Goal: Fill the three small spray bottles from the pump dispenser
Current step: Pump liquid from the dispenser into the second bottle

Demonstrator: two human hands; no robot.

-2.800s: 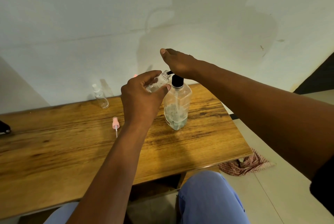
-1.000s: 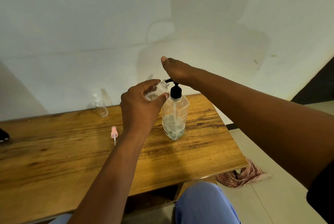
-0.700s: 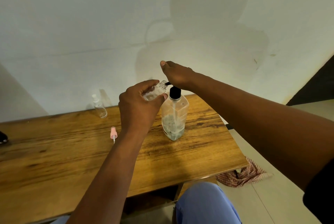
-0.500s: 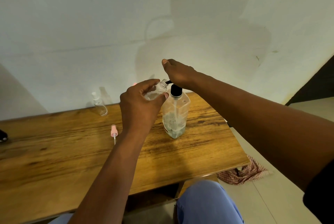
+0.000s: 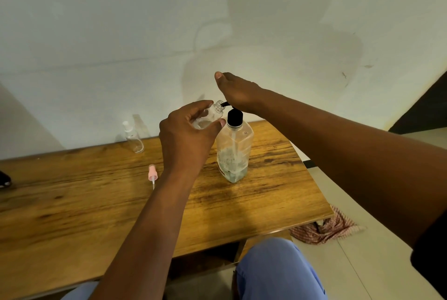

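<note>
**Small bottle held at the pump spout**

Your left hand (image 5: pixel 186 140) grips a small clear spray bottle (image 5: pixel 210 116), tilted, fingers and thumb curled round its body, with its open neck up against the black spout of the pump dispenser (image 5: pixel 233 147). Your right hand (image 5: pixel 238 91) lies on top of the pump head, palm down, thumb stuck out; you cannot tell from here how the fingers lie, since the back of the hand hides them. The two hands are close together but not touching, with the spout between them.

The dispenser stands upright on the worktop (image 5: pixel 72 203), directly under your right hand and just right of your left. Its clear body holds liquid only in the lower part.

Left of your left wrist, a pink spray cap (image 5: pixel 152 175) with its dip tube lies flat on the worktop. Farther out beyond it, near the wall, a second small clear bottle (image 5: pixel 133 137) stands capped. Your left hand and forearm cover the worktop behind them, so a third bottle cannot be made out.

Below your right forearm, off the worktop's edge, a reddish checked cloth (image 5: pixel 324 227) lies crumpled on the floor.
</note>
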